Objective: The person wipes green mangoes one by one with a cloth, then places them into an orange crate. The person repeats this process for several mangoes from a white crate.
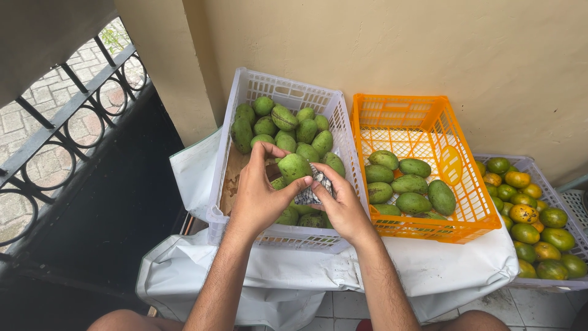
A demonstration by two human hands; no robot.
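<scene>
My left hand (257,195) grips a green mango (294,167) over the white crate (228,178). Pressed against the mango's lower right side is a patterned black-and-white cloth (311,191), held in my right hand (343,205). Both hands hover above the near end of the white crate, which holds several more green mangoes (285,119) piled toward its far end.
An orange crate (465,184) to the right holds several green mangoes (409,182). Farther right, a pale crate (554,196) is full of green and orange citrus fruit (527,214). Both mango crates rest on a white sheet (441,263). A black iron railing (67,116) runs along the left.
</scene>
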